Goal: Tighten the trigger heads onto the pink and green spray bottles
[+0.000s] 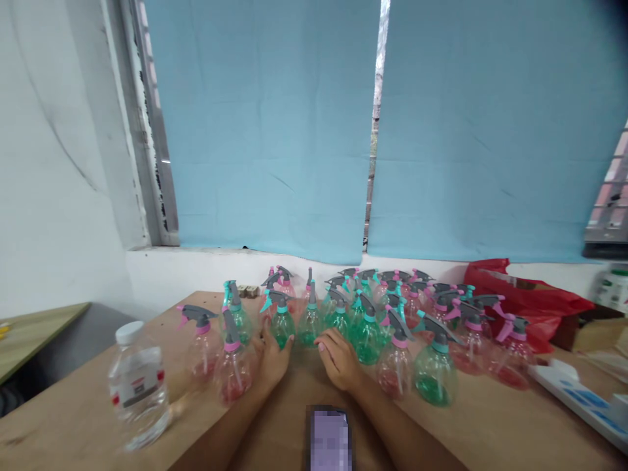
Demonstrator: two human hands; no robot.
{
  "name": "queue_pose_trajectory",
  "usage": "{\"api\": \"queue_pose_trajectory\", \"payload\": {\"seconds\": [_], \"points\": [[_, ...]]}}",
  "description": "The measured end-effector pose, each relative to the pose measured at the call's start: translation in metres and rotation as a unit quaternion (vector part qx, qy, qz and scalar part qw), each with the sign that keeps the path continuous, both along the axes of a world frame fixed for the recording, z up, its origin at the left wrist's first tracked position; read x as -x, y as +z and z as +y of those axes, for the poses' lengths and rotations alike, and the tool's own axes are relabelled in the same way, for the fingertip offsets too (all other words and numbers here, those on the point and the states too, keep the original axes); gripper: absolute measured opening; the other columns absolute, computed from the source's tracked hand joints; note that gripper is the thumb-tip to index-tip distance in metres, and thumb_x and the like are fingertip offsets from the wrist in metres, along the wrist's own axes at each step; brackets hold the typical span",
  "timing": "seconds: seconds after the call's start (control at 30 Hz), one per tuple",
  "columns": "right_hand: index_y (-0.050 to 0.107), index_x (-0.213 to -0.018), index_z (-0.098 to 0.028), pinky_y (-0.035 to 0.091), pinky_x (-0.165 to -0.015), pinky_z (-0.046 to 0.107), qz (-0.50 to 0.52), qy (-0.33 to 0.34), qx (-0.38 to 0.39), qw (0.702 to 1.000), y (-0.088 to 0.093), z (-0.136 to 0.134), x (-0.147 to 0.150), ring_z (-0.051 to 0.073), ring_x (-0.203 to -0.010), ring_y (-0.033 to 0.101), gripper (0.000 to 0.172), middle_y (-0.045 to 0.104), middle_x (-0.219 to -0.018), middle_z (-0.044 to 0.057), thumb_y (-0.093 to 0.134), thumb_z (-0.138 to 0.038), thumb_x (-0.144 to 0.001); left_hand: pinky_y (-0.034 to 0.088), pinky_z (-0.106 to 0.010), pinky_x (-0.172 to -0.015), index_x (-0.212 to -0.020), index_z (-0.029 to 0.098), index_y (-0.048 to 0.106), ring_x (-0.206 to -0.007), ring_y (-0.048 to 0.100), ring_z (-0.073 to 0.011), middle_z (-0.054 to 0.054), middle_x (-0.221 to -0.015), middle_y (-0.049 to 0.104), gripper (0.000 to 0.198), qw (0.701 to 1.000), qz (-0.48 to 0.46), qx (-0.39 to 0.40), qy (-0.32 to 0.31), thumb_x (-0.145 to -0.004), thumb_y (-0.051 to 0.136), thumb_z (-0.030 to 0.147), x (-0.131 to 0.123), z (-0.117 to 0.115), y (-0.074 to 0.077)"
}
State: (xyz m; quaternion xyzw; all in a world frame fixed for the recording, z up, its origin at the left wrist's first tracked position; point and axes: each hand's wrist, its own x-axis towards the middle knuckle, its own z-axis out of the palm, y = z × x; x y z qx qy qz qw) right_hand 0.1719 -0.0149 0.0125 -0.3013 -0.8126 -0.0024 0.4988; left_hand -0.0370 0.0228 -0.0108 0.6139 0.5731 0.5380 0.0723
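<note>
My left hand [275,358] is around the near lower side of a clear spray bottle with green liquid [282,325], thumb on the right and fingers on the left. The bottle stands upright with a grey and teal trigger head. My right hand [339,358] rests on the table, fingers loosely bent and pointing left, holding nothing. Just beyond it stand another green spray bottle [367,340] and a teal-collared one [311,324]. Left of my left hand is a spray bottle with red liquid and a pink collar [234,373].
Several more red and green spray bottles [436,376] stand to the right and behind. A water bottle [139,386] is at the left, and a blurred phone [331,438] lies between my forearms. At right are a red bag [524,307] and a white power strip [579,396].
</note>
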Motion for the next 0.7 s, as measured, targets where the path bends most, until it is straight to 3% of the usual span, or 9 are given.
{"api": "queue_pose_trajectory", "payload": {"seconds": [0.23, 0.43, 0.5, 0.57, 0.63, 0.7], "points": [[0.061, -0.101, -0.021, 0.044, -0.082, 0.037, -0.005, 0.006, 0.008, 1.000, 0.001, -0.001, -0.001, 0.022, -0.089, 0.054, 0.026, 0.060, -0.093, 0.007, 0.035, -0.019, -0.100, 0.032, -0.052, -0.110, -0.137, 0.013, 0.028, -0.139, 0.023, -0.0368, -0.021, -0.140, 0.033, 0.066, 0.999, 0.030, -0.013, 0.039, -0.081, 0.060, 0.028, 0.002, 0.004, -0.010], [0.061, -0.101, -0.021, 0.044, -0.082, 0.037, -0.005, 0.005, 0.006, 1.000, 0.000, 0.000, 0.000, 0.021, -0.090, 0.054, 0.025, 0.060, -0.094, 0.007, 0.036, -0.019, -0.100, 0.038, -0.053, -0.103, -0.113, 0.018, 0.039, -0.122, 0.041, -0.0343, -0.012, -0.115, 0.043, 0.044, 0.997, 0.034, -0.033, 0.054, -0.079, 0.063, 0.033, -0.001, 0.001, -0.006], [0.061, -0.101, -0.021, 0.044, -0.082, 0.036, -0.006, 0.002, 0.004, 1.000, 0.001, 0.001, 0.000, 0.021, -0.090, 0.054, 0.025, 0.060, -0.094, 0.007, 0.036, -0.019, -0.100, 0.042, -0.049, -0.098, -0.106, 0.020, 0.041, -0.112, 0.047, -0.0308, -0.008, -0.106, 0.047, 0.033, 0.997, 0.047, -0.055, 0.009, -0.082, 0.059, 0.034, -0.006, -0.008, 0.002], [0.061, -0.100, -0.021, 0.044, -0.082, 0.037, -0.009, 0.001, 0.001, 1.000, 0.001, 0.000, 0.000, 0.021, -0.090, 0.054, 0.025, 0.060, -0.093, 0.007, 0.036, -0.018, -0.100, 0.048, -0.038, -0.083, -0.103, 0.021, 0.044, -0.093, 0.055, -0.0237, -0.004, -0.095, 0.051, 0.021, 0.992, 0.059, -0.045, -0.099, -0.088, 0.052, 0.033, -0.012, -0.019, 0.011], [0.060, -0.097, -0.021, 0.043, -0.082, 0.036, -0.015, 0.001, -0.002, 1.000, 0.000, 0.001, 0.000, 0.021, -0.089, 0.053, 0.025, 0.060, -0.092, 0.007, 0.035, -0.018, -0.100, 0.046, -0.028, -0.070, -0.099, 0.022, 0.048, -0.072, 0.054, -0.0173, 0.002, -0.079, 0.051, 0.011, 0.970, 0.089, 0.005, -0.227, -0.092, 0.047, 0.029, -0.019, -0.030, 0.017], [0.059, -0.090, -0.021, 0.043, -0.079, 0.036, -0.024, -0.004, -0.006, 1.000, -0.002, 0.002, -0.001, 0.021, -0.087, 0.052, 0.025, 0.059, -0.089, 0.006, 0.036, -0.018, -0.099, 0.042, -0.025, -0.065, -0.092, 0.022, 0.052, -0.067, 0.053, -0.0151, 0.003, -0.074, 0.054, 0.006, 0.942, 0.134, 0.038, -0.306, -0.090, 0.047, 0.023, -0.024, -0.036, 0.019]]}}
